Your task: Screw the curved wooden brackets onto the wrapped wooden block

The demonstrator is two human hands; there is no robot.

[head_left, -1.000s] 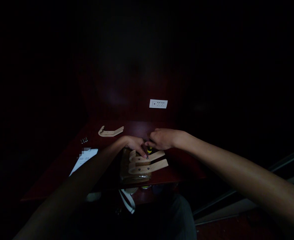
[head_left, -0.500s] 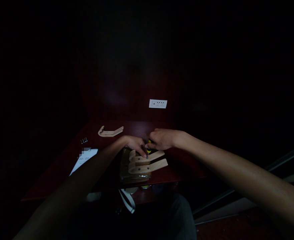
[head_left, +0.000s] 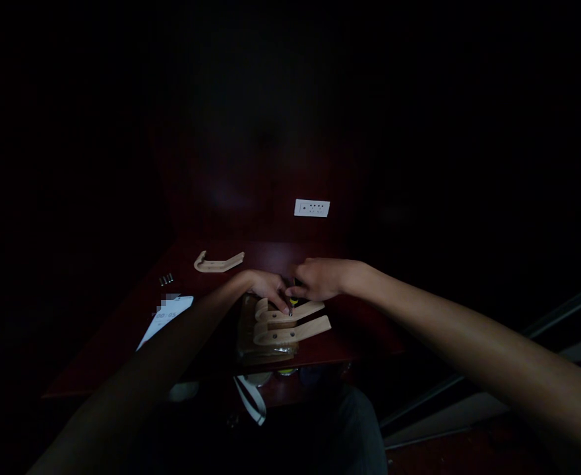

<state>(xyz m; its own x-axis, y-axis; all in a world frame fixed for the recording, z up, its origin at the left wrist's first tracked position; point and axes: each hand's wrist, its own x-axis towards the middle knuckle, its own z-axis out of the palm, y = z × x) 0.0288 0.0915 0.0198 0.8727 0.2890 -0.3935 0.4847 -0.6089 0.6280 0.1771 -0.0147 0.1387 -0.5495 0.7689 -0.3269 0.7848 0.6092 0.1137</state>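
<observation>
Two curved pale wooden hooks lie side by side on a brown, tape-wrapped block (head_left: 244,336). My left hand (head_left: 269,287) grips the far wooden hook (head_left: 285,315), its thumb and finger pressed down at a screw hole. Standing over that same hole is a screwdriver (head_left: 294,301) with a yellow and black handle. My right hand (head_left: 320,277) is closed round this handle and covers most of it. The near wooden hook (head_left: 290,332) shows two dark holes and is touched by neither hand.
A third wooden hook (head_left: 218,265) lies at the back left of the dark red table (head_left: 369,330). Several small metal pieces (head_left: 166,280) and a phone (head_left: 169,313) with a lit timer lie at left. A white strap (head_left: 253,402) hangs below the front edge. A socket plate (head_left: 312,208) is on the wall.
My right hand has shifted and turned slightly on the screwdriver, so less of the yellow handle shows. My left hand stays in place on the far hook.
</observation>
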